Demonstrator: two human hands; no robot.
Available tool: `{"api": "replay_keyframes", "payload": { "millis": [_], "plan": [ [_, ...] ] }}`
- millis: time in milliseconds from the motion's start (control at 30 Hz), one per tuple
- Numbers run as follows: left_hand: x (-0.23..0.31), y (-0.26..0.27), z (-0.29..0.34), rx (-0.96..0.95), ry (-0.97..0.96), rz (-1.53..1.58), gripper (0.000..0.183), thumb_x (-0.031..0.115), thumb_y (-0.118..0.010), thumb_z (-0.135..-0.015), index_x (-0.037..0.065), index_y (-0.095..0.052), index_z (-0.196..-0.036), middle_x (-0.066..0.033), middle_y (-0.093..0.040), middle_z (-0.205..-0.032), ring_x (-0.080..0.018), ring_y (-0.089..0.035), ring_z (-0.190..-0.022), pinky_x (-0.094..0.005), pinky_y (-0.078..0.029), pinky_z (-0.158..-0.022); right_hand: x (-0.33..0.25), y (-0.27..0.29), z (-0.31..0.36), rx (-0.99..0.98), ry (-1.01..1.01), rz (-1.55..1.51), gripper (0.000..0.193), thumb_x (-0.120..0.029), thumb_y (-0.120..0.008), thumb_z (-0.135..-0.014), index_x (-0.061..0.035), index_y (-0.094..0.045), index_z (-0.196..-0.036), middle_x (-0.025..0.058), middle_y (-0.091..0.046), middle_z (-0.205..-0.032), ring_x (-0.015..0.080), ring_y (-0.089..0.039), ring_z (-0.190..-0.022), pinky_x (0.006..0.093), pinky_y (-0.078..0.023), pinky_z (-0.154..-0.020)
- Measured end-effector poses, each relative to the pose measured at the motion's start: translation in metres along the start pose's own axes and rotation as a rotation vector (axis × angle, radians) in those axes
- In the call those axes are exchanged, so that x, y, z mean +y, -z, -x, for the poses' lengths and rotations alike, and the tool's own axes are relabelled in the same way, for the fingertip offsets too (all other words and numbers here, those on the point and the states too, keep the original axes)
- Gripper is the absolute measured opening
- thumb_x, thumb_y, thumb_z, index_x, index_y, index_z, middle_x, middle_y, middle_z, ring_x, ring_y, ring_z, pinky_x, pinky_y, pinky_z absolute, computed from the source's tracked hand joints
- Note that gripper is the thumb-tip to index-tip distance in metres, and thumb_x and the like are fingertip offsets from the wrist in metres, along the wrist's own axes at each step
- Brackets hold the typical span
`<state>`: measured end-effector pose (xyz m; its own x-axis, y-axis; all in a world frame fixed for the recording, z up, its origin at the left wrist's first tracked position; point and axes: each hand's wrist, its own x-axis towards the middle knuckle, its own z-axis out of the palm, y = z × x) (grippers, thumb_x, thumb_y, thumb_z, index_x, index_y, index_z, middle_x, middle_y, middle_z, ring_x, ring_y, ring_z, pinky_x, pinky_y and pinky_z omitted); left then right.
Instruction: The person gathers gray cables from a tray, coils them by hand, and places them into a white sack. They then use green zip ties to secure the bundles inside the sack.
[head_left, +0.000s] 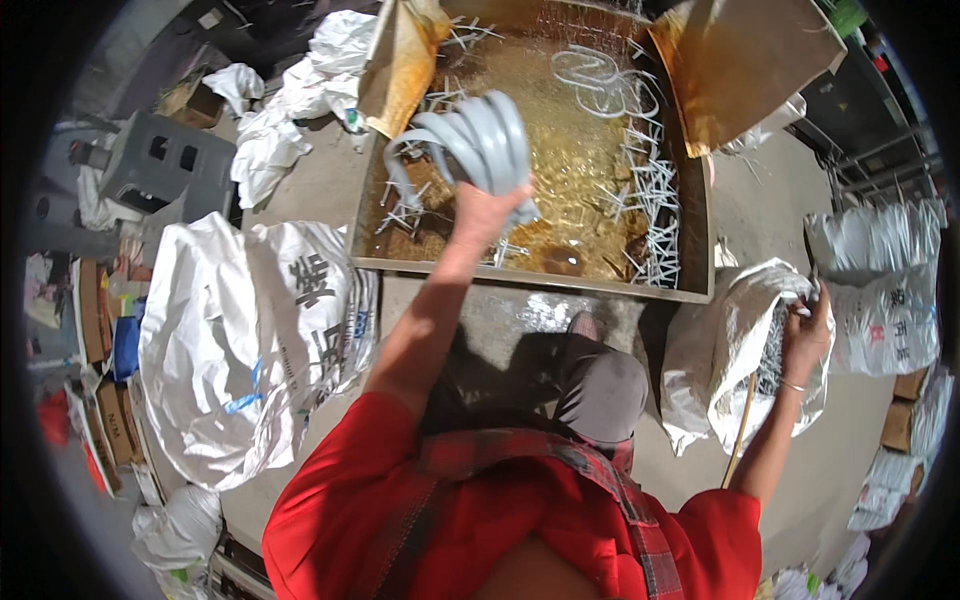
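My left hand is wrapped round a bundle of thick grey plastic loops, held above the left part of a metal tank. The loops look like bent soft tubing or extruded strips. Shallow yellowish water lies in the tank. Thin pale plastic pieces are heaped along its right side. To the right, my right hand is closed on the upper edge of a white woven sack. Small grey pieces show in the sack's mouth.
A thin wooden stick leans by the sack. Large white sacks stand at my left, and filled white sacks at the far right. Stained boards rise at the tank's back corners. A grey plastic crate sits far left.
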<state>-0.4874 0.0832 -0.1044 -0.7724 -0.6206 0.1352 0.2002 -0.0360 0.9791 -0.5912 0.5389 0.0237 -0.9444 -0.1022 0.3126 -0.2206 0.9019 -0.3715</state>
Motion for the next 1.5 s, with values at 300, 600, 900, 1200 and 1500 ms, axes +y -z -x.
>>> {"api": "replay_keyframes", "payload": {
  "millis": [300,600,900,1200,1500],
  "plan": [
    [0.040,-0.040,0.058,-0.382,0.004,-0.168,0.032,0.012,-0.075,-0.071,0.002,-0.062,-0.099,-0.0049,-0.066,-0.093,-0.0115,-0.060,-0.084,-0.0287,-0.048,-0.077,0.023,-0.025,0.021,-0.274,-0.049,-0.354,0.041,-0.028,-0.060,-0.085,0.0052,-0.056,-0.110,0.0165,-0.063,-0.103,0.0204,-0.062,-0.087,0.0296,-0.048,-0.077],
    [0.059,-0.061,0.090,-0.679,0.052,-0.207,0.035,0.010,-0.076,-0.069,0.002,-0.062,-0.100,-0.0043,-0.066,-0.094,-0.0103,-0.059,-0.085,-0.0268,-0.047,-0.079,-0.179,-0.086,0.065,-0.640,-0.103,-1.611,0.058,-0.005,-0.067,-0.078,0.0036,-0.035,-0.126,0.0114,-0.058,-0.109,0.0162,-0.057,-0.095,0.0295,-0.047,-0.083],
    [0.072,-0.081,0.096,-0.787,0.352,-0.109,0.032,0.011,-0.072,-0.068,0.002,-0.061,-0.097,-0.0048,-0.064,-0.089,-0.0129,-0.061,-0.080,-0.0288,-0.051,-0.070,-0.179,-0.109,0.071,-0.561,-0.478,-2.127,0.033,0.005,-0.058,-0.079,0.0055,-0.048,-0.111,0.0126,-0.059,-0.102,0.0183,-0.060,-0.091,0.0311,-0.048,-0.085],
    [0.057,-0.084,0.084,-0.605,0.331,-0.228,0.024,0.001,-0.069,-0.072,-0.006,-0.061,-0.094,-0.0108,-0.065,-0.083,-0.0162,-0.063,-0.065,-0.0273,-0.053,-0.059,-0.024,-0.068,0.127,0.093,-0.274,-0.572,0.041,-0.019,-0.065,-0.080,-0.0007,-0.055,-0.116,0.0162,-0.062,-0.102,0.0211,-0.061,-0.090,0.0308,-0.049,-0.079],
    [0.066,-0.093,0.077,-0.773,0.299,-0.425,0.033,0.012,-0.075,-0.068,0.000,-0.064,-0.096,-0.0074,-0.067,-0.083,-0.0129,-0.063,-0.070,-0.0267,-0.051,-0.066,0.202,-0.094,0.193,-0.502,-0.431,0.271,0.020,-0.019,-0.054,-0.076,-0.0029,-0.061,-0.085,0.0227,-0.062,-0.083,0.0397,-0.060,-0.081,0.0462,-0.047,-0.073]
  ]
}}
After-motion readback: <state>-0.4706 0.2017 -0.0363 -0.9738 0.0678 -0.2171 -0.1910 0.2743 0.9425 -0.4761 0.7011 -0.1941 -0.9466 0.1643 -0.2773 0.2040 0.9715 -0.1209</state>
